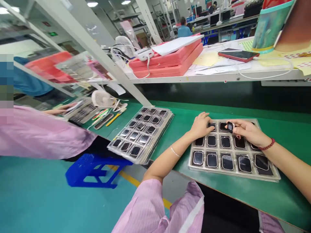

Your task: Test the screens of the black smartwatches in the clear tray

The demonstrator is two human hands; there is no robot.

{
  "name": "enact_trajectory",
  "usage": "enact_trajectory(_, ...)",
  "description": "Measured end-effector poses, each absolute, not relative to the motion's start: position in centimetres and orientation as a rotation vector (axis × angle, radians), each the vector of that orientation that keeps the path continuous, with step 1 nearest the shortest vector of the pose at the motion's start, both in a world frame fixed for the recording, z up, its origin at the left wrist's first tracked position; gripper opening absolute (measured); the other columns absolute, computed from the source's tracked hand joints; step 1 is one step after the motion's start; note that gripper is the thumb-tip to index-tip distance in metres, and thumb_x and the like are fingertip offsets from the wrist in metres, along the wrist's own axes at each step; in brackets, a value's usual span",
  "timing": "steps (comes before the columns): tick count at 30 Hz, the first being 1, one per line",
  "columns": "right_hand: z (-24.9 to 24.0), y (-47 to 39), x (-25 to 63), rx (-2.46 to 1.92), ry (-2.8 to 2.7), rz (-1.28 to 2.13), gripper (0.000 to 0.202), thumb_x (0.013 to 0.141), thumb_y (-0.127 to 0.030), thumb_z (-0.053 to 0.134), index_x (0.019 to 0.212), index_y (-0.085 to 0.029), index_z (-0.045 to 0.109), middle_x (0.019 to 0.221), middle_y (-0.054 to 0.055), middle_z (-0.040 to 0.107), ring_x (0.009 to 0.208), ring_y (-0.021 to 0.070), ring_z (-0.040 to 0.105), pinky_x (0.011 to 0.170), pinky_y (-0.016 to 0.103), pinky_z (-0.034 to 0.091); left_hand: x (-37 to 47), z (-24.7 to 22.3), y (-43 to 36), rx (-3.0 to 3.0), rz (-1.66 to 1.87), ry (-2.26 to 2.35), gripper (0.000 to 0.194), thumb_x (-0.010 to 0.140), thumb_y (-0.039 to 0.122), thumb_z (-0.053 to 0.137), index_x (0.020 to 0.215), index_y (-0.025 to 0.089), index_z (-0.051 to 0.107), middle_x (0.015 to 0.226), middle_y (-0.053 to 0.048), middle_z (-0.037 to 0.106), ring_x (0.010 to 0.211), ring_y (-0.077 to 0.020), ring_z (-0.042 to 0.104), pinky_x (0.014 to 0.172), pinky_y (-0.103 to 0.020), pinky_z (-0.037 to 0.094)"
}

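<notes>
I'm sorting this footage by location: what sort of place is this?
Probably an electronics assembly workshop: watch-like screens in a plastic tray, a green-topped workbench, and a co-worker's sleeve alongside.

A green workbench [179, 129] is carrying a clear compartment tray [234, 178] of dark square pieces. Left of it, a stack of similar trays [139, 136], a yellow-handled brush [116, 119] and a small white fan [102, 98] are resting.

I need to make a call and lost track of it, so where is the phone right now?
In the head view, the phone lies at the upper right on the white shelf, near the teal cup.
</notes>
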State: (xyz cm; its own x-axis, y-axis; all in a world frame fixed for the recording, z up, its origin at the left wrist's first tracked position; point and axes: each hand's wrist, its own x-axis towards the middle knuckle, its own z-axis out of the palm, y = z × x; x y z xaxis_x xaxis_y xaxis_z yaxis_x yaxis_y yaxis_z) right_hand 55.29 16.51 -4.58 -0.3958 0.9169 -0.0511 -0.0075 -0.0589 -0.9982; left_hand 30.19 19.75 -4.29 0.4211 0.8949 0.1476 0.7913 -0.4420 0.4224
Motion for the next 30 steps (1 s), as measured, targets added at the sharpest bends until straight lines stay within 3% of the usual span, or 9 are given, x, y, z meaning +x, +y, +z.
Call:
enact_trajectory(2, -4.7, 16.7, 55.4, -0.978, -1.455, 1.583, 0.05, 0.077, -0.047, 0.083, 0.118, -0.022, 0.073, 0.097, 0.007, 0.071, 0.063, 0.0119, 0.05, 0.053, 0.025, 0.046, 30.0, -4.7, 19.3, 2.338, 0.694, 1.346, 0.015, 0.082, 0.023, 0.069, 0.094, 0.018, 0.061, 0.138, -0.016, 0.062, 0.143, -0.0327, 0.045, 0.117, -0.05, 0.038)
enact_trajectory(5, -4.9, 17.0, 55.6, -0.941, -1.455, 1.615, 0.044, 0.081, -0.045, 0.082, 0.118, -0.023, 0.072, 0.085, 0.003, 0.068, 0.06, 0.011, 0.049, 0.054, 0.024, 0.046, 29.7, -5.0, 18.1, 2.187, 0.866, 1.143, 0.008, 0.086, 0.022, 0.061, 0.092, 0.02, 0.056, 0.107, -0.007, 0.073, 0.108, -0.0223, 0.068, 0.096, -0.038, 0.052)
enact_trajectory(8, -5.0, 17.1, 55.7, -0.924, -1.445, 1.633, 0.043, 0.082, -0.044, 0.081, 0.118, -0.022, 0.072, 0.081, 0.001, 0.066, 0.058, 0.0104, 0.05, 0.054, 0.024, 0.047, 30.0, -4.9, 17.0, 1.964, 0.956, 1.053, 0.013, 0.088, 0.029, 0.06, 0.095, 0.019, 0.055, 0.085, -0.001, 0.069, 0.073, -0.0136, 0.065, 0.071, -0.027, 0.053)
enact_trajectory(11, -4.8, 17.0, 55.6, -0.92, -1.411, 1.648, 0.043, 0.082, -0.044, 0.082, 0.118, -0.022, 0.072, 0.088, 0.003, 0.07, 0.056, 0.0092, 0.05, 0.052, 0.024, 0.048, 30.4, -4.8, 16.8, 1.729, 0.975, 0.997, 0.018, 0.085, 0.03, 0.062, 0.095, 0.018, 0.054, 0.075, 0.002, 0.062, 0.059, -0.0092, 0.059, 0.058, -0.022, 0.05)
enact_trajectory(16, -4.7, 17.0, 55.6, -0.923, -1.34, 1.674, 0.043, 0.08, -0.043, 0.084, 0.116, -0.023, 0.072, 0.109, 0.006, 0.073, 0.056, 0.0072, 0.055, 0.055, 0.024, 0.054, 30.5, -4.9, 17.5, 1.467, 1.035, 1.037, 0.02, 0.081, 0.029, 0.067, 0.094, 0.018, 0.055, 0.072, 0.003, 0.058, 0.056, -0.0081, 0.056, 0.052, -0.02, 0.052)
enact_trajectory(20, -4.6, 16.9, 55.6, -0.981, -1.26, 1.657, 0.048, 0.08, -0.044, 0.084, 0.121, -0.024, 0.07, 0.107, 0.007, 0.075, 0.065, 0.0122, 0.066, 0.062, 0.027, 0.061, 30.3, -5.0, 17.9, 1.362, 1.127, 1.053, 0.02, 0.081, 0.029, 0.068, 0.093, 0.018, 0.056, 0.075, 0.001, 0.06, 0.062, -0.0099, 0.059, 0.052, -0.02, 0.054)
enact_trajectory(24, -4.6, 16.7, 55.2, -1.027, -1.241, 1.611, 0.049, 0.078, -0.039, 0.084, 0.123, -0.025, 0.069, 0.119, 0.008, 0.073, 0.081, 0.0178, 0.073, 0.067, 0.03, 0.064, 30.4, -5.2, 18.0, 1.362, 1.151, 1.051, 0.018, 0.081, 0.027, 0.067, 0.093, 0.017, 0.058, 0.073, 0.001, 0.06, 0.062, -0.01, 0.059, 0.051, -0.02, 0.054)
enact_trajectory(30, -4.6, 16.6, 55.0, -1.046, -1.341, 1.534, 0.04, 0.077, -0.027, 0.08, 0.115, -0.023, 0.07, 0.11, 0.007, 0.076, 0.071, 0.0148, 0.071, 0.063, 0.028, 0.062, 30.5, -5.2, 18.5, 1.219, 1.194, 1.043, 0.014, 0.082, 0.023, 0.066, 0.091, 0.018, 0.055, 0.073, 0.001, 0.063, 0.05, -0.0072, 0.057, 0.047, -0.018, 0.048)
